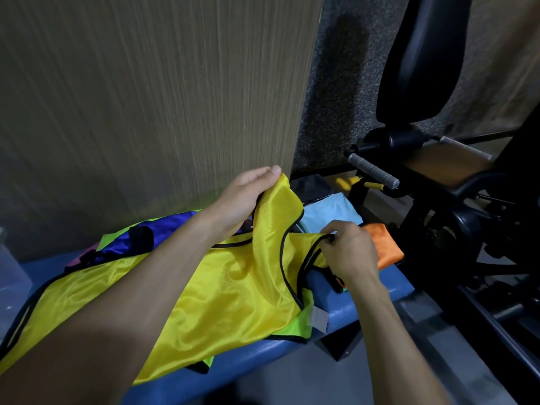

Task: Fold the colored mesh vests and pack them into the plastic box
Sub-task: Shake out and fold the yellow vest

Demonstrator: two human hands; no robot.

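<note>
A yellow mesh vest (222,293) with black trim lies spread over a blue padded bench (359,308). My left hand (242,197) pinches one shoulder strap and lifts it near the wooden panel. My right hand (347,249) grips the other strap by its black edge. Under the yellow vest lie a lime green vest (304,325) and a blue vest (163,229). A light blue vest (327,213) and an orange vest (385,247) lie folded at the bench's far end. A clear plastic box (11,276) shows at the left edge.
A wood-grain panel (152,97) stands right behind the bench. Black gym equipment (438,185) with grey handles and a padded seat fills the right side. Grey floor (365,375) runs below the bench's front edge.
</note>
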